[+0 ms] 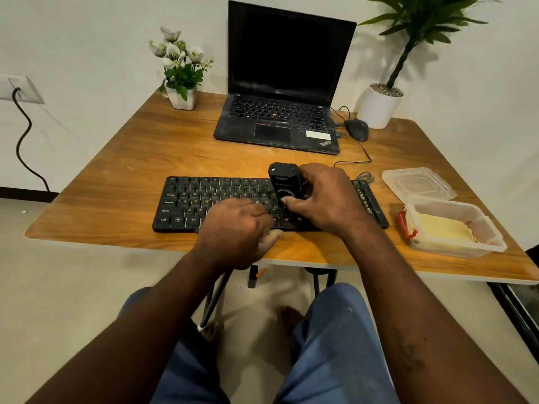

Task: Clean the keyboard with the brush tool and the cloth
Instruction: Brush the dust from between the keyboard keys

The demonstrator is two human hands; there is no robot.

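Wood table (116,170), white wall behind. Black keyboard (186,199) at near edge, centre: rigid, light, prob slides, so brace it. R hand (323,196) grips stubby brush tool (283,176) upright on right-side keys; hard plastic, hold round body. L hand (233,225) on near keys, fingers curled under, grip unclear.

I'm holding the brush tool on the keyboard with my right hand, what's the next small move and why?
Probably sweep the brush tool leftward along the key row it stands on. The right hand grips it upright on the keyboard, right of centre; the left hand holds the front edge steady. The cloth lies in its container, so wiping likely comes later.
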